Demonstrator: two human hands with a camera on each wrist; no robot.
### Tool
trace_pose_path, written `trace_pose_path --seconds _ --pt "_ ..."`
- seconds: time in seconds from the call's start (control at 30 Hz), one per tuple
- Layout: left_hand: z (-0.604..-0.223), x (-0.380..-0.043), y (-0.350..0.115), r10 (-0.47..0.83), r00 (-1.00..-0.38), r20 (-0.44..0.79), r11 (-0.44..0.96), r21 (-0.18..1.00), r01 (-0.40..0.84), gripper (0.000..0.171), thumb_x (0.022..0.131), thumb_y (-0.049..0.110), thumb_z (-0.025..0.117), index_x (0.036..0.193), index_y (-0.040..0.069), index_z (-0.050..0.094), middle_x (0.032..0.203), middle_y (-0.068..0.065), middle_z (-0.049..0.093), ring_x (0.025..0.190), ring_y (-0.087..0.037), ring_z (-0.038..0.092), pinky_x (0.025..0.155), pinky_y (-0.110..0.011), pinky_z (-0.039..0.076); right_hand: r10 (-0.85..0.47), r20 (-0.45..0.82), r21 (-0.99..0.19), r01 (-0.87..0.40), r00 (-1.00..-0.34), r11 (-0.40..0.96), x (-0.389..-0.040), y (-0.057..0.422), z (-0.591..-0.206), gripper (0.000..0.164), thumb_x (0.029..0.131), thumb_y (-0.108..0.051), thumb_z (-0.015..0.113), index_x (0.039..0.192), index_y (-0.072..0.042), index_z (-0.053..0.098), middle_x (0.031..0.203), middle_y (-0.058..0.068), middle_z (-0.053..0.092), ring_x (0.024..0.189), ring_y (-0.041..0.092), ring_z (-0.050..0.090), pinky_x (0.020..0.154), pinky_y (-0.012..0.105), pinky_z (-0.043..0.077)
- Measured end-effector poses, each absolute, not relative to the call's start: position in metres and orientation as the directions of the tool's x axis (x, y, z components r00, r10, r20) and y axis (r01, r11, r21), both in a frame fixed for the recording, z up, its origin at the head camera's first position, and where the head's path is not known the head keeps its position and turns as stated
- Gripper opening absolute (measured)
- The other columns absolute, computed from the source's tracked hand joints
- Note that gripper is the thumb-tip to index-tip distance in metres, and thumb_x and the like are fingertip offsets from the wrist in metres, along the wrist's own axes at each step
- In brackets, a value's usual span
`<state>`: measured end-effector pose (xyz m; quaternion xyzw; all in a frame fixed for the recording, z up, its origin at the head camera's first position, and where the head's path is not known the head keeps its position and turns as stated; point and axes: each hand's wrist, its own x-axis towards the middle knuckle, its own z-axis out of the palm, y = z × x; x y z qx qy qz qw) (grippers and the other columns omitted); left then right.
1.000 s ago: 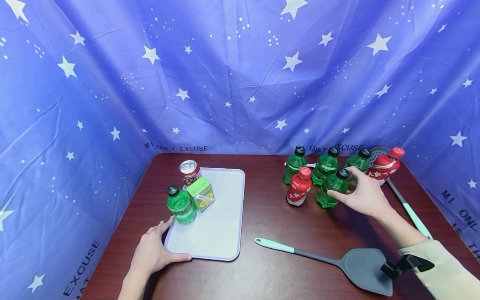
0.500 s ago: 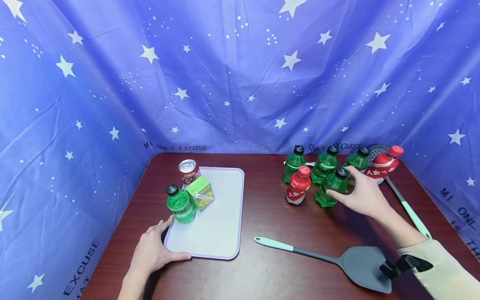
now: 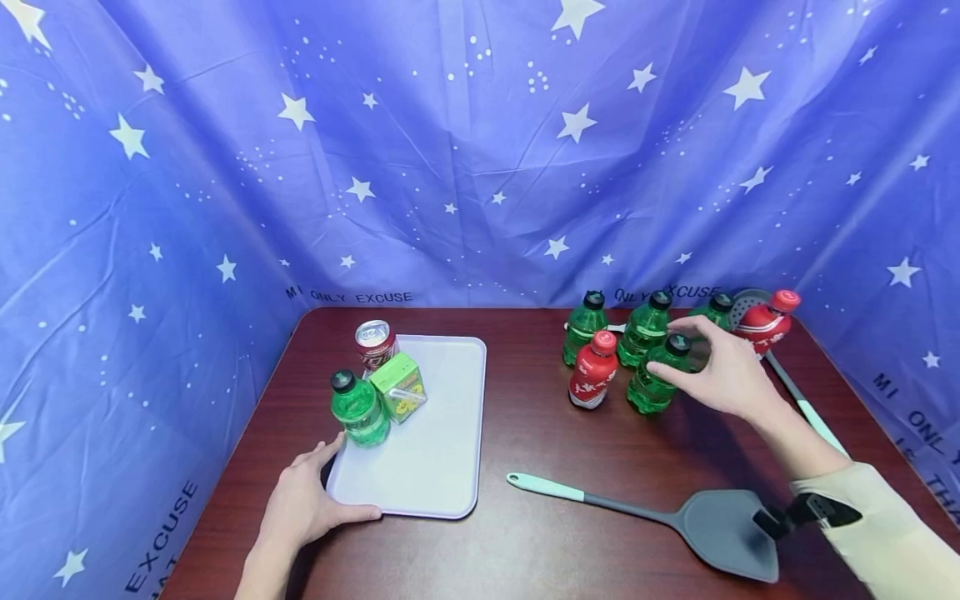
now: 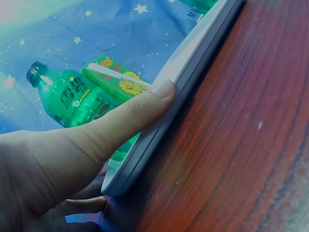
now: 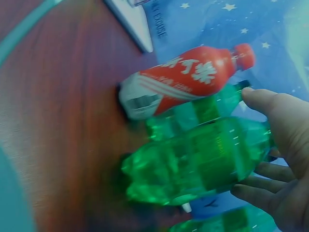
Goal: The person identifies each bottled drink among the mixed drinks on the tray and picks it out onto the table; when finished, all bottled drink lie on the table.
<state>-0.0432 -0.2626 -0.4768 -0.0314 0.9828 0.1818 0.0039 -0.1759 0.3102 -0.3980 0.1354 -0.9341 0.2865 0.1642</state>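
Observation:
My left hand [image 3: 303, 500] holds the near left corner of the white tray [image 3: 438, 467], thumb along the front rim and fingers at the left side. On the tray stand a green soda bottle [image 3: 360, 414] and a green drink carton [image 3: 399, 392] with a straw; a soda can [image 3: 375, 343] is by its far left corner. Around the upper part of another green soda bottle [image 3: 651, 385], my right hand [image 3: 723, 367] is spread. In the right wrist view its thumb is lifted off the bottle [image 5: 198, 162], while the fingers lie close behind it, contact unclear.
Several green bottles [image 3: 647, 332] stand behind. One red bottle [image 3: 592, 375] is left of the hand, another red bottle [image 3: 765, 325] at far right near a slotted utensil [image 3: 748, 307]. A grey spatula [image 3: 727, 533] lies in front. A starry curtain [image 3: 450, 167] encloses the table.
My right hand's fingers have spread and risen a little around the green bottle, which still stands on the table. The left hand stays at the tray. The head view has shifted slightly.

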Motion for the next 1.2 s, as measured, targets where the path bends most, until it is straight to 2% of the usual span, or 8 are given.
trace_pose_path --seconds 0.17,0.4,0.5,0.6,0.7,0.8,1.2 --pt "-0.476 -0.043 -0.263 -0.067 -0.997 -0.029 0.931 0.357 -0.073 0.136 0.048 0.078 0.095 0.154 0.003 0.055 0.146 -0.039 0.057 0.131 -0.060 0.058 0.099 -0.069 0.055 -0.152 0.406 -0.527 -0.367 -0.901 0.767 -0.187 0.300 -0.378 0.057 0.082 -0.030 0.094 0.128 -0.009 0.069 0.121 0.016 0.077 0.102 0.036 0.078 0.071 0.002 0.047" --pt "-0.477 -0.043 -0.263 -0.068 -0.997 -0.032 0.932 0.355 -0.075 0.136 0.048 0.078 0.095 0.153 0.002 0.055 0.146 -0.039 0.057 0.132 -0.059 0.058 0.100 -0.067 0.056 -0.178 0.418 -0.543 -0.402 -0.891 0.737 -0.203 0.277 -0.338 0.055 0.086 -0.033 0.090 0.132 -0.012 0.068 0.126 0.015 0.077 0.110 0.040 0.077 0.076 -0.003 0.044" --pt "-0.478 -0.043 -0.263 -0.066 -0.997 -0.031 0.932 0.354 -0.073 0.137 0.047 0.079 0.094 0.154 0.003 0.055 0.146 -0.040 0.057 0.132 -0.059 0.058 0.100 -0.067 0.055 -0.196 0.425 -0.540 -0.422 -0.884 0.729 -0.209 0.264 -0.323 0.054 0.087 -0.035 0.089 0.133 -0.016 0.069 0.129 0.010 0.077 0.113 0.036 0.077 0.081 0.004 0.052" --pt "-0.478 -0.043 -0.264 -0.063 -0.998 -0.031 0.933 0.353 -0.070 0.138 0.047 0.080 0.094 0.154 0.003 0.054 0.146 -0.040 0.057 0.132 -0.060 0.057 0.100 -0.068 0.055 -0.223 0.434 -0.545 -0.452 -0.873 0.707 -0.215 0.249 -0.312 0.053 0.087 -0.035 0.089 0.133 -0.017 0.069 0.131 0.007 0.077 0.115 0.033 0.077 0.089 0.026 0.063" --pt "-0.477 -0.043 -0.264 -0.064 -0.997 -0.035 0.933 0.351 -0.072 0.138 0.047 0.081 0.093 0.154 0.003 0.054 0.146 -0.041 0.057 0.132 -0.061 0.057 0.100 -0.068 0.055 -0.252 0.441 -0.561 -0.484 -0.862 0.672 -0.221 0.232 -0.304 0.052 0.087 -0.034 0.089 0.133 -0.018 0.070 0.131 0.006 0.077 0.115 0.033 0.077 0.093 0.047 0.063" --pt "-0.476 -0.044 -0.264 -0.067 -0.997 -0.044 0.934 0.350 -0.078 0.139 0.047 0.082 0.093 0.154 0.003 0.054 0.146 -0.041 0.056 0.132 -0.061 0.056 0.100 -0.069 0.054 -0.284 0.440 -0.589 -0.512 -0.852 0.626 -0.227 0.215 -0.298 0.052 0.088 -0.032 0.089 0.133 -0.017 0.070 0.133 0.007 0.076 0.116 0.032 0.077 0.095 0.049 0.063" --pt "-0.476 -0.044 -0.263 -0.054 -0.998 -0.027 0.934 0.352 -0.060 0.138 0.047 0.080 0.094 0.153 0.001 0.055 0.144 -0.041 0.057 0.130 -0.061 0.058 0.099 -0.069 0.055 -0.393 0.479 -0.628 -0.619 -0.785 0.472 -0.238 0.140 -0.280 0.054 0.086 -0.031 0.091 0.133 -0.016 0.071 0.129 0.005 0.077 0.116 0.023 0.077 0.099 0.045 0.063"
